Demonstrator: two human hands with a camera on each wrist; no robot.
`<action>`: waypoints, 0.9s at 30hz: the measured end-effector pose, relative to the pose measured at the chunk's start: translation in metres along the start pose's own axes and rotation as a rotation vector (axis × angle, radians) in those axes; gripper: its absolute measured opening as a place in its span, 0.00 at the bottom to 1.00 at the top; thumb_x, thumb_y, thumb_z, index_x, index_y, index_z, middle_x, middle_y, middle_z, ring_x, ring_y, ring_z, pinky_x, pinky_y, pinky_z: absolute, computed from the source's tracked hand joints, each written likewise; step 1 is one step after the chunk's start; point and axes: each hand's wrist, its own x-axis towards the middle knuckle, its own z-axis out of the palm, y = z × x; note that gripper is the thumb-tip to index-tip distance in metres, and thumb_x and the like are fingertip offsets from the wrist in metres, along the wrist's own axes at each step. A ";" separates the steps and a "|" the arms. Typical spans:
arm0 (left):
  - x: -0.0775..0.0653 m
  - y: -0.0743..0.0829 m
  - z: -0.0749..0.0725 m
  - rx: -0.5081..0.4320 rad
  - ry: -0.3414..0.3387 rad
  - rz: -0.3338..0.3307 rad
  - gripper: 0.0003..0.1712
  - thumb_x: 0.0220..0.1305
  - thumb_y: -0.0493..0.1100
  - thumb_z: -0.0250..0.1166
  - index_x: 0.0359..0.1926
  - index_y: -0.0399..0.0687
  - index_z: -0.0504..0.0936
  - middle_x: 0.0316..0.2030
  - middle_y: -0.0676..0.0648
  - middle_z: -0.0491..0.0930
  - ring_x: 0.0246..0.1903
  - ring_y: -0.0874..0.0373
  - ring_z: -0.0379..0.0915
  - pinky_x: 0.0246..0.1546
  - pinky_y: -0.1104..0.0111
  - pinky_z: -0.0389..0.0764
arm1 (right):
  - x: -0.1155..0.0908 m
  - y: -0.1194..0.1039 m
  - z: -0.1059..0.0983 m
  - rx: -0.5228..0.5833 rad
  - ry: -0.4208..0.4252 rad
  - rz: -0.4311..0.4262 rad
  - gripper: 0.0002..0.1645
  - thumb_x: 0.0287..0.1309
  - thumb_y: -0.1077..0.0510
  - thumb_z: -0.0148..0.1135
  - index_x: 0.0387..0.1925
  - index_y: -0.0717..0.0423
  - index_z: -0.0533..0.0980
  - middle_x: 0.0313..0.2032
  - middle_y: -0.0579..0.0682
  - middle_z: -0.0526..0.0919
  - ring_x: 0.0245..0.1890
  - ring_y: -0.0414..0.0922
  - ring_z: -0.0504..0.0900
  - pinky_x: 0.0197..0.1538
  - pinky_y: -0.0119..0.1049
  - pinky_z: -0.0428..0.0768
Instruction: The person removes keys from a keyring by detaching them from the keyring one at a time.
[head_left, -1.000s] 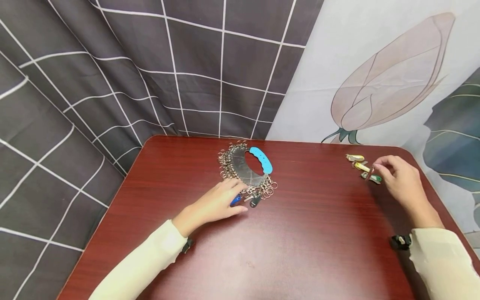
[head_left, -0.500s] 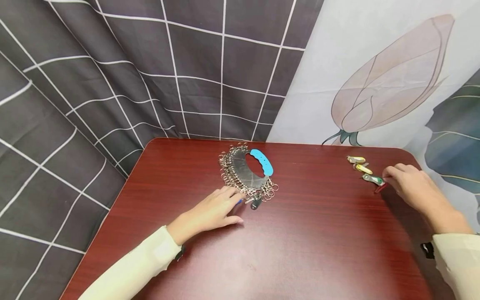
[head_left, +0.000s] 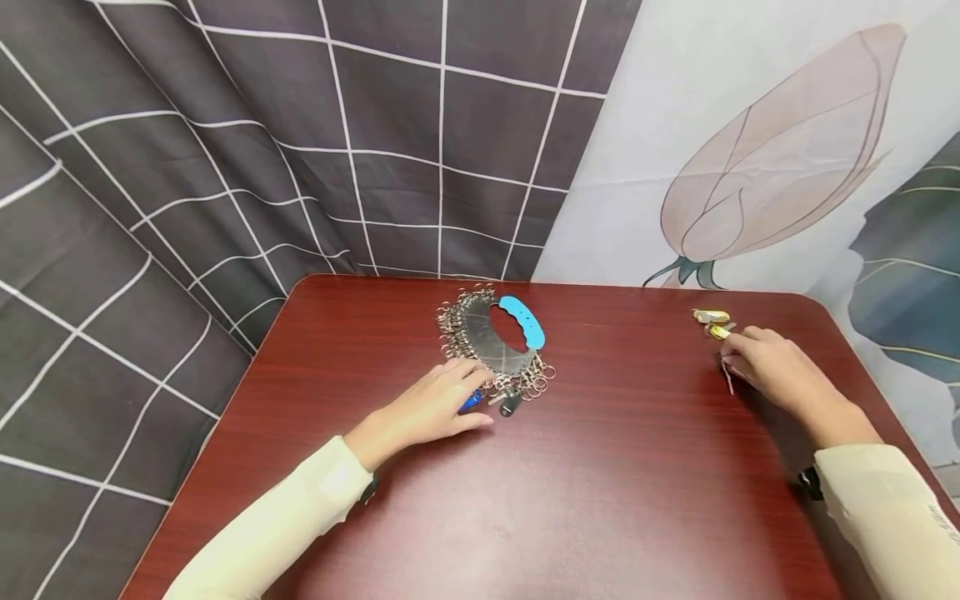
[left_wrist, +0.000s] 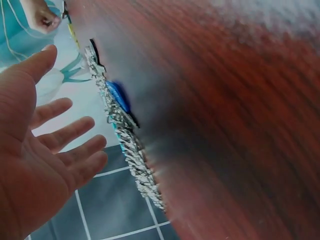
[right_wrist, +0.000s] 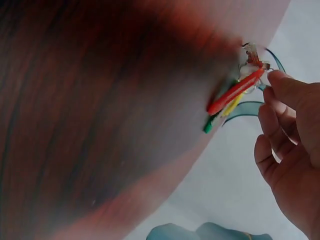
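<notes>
My right hand (head_left: 780, 379) pinches a red key tag (right_wrist: 235, 92) by its ring end, between thumb and finger, at the table's right side. Other tags lie beneath it: a yellow one (head_left: 711, 317), a second yellow one (head_left: 717, 332), and a green one (right_wrist: 207, 125) that the hand hides in the head view. With fingers apart, my left hand (head_left: 423, 408) hovers beside a fan-shaped key holder (head_left: 487, 337) with a blue handle (head_left: 522, 322) and many metal rings. A blue key tag (head_left: 471, 401) is by its fingers, and a black key tag (head_left: 510, 406) lies just right.
Everything stands on a reddish-brown wooden table (head_left: 600, 467) with rounded far corners. Behind it hang a dark checked curtain (head_left: 390, 125) and a white cloth with a flower print (head_left: 615, 192). Dark wrist cameras sit at both cuffs.
My right hand moves right with the red key tag, then back left over the tag pile, covering the green one. The left hand shifts slightly down and returns beside the holder.
</notes>
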 end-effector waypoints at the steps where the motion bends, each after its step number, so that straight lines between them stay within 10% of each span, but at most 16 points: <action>1: 0.000 -0.001 0.001 -0.003 0.003 -0.004 0.35 0.57 0.60 0.67 0.59 0.43 0.75 0.55 0.44 0.76 0.56 0.49 0.69 0.55 0.51 0.75 | 0.001 -0.001 0.002 0.001 -0.010 0.009 0.12 0.43 0.68 0.71 0.27 0.52 0.77 0.25 0.49 0.71 0.27 0.50 0.72 0.28 0.51 0.74; 15: 0.009 -0.001 0.006 0.064 -0.008 -0.050 0.17 0.58 0.54 0.68 0.43 0.48 0.82 0.46 0.45 0.75 0.47 0.49 0.66 0.48 0.56 0.74 | 0.009 -0.015 0.007 0.070 -0.036 0.077 0.11 0.48 0.63 0.70 0.32 0.59 0.75 0.31 0.57 0.76 0.32 0.56 0.77 0.35 0.58 0.75; 27: 0.039 0.026 0.014 0.019 -0.101 -0.254 0.19 0.55 0.56 0.69 0.38 0.47 0.77 0.34 0.49 0.66 0.36 0.52 0.61 0.38 0.62 0.72 | 0.048 -0.081 0.000 0.164 0.044 -0.020 0.07 0.53 0.62 0.68 0.33 0.57 0.77 0.31 0.53 0.78 0.32 0.50 0.77 0.35 0.52 0.78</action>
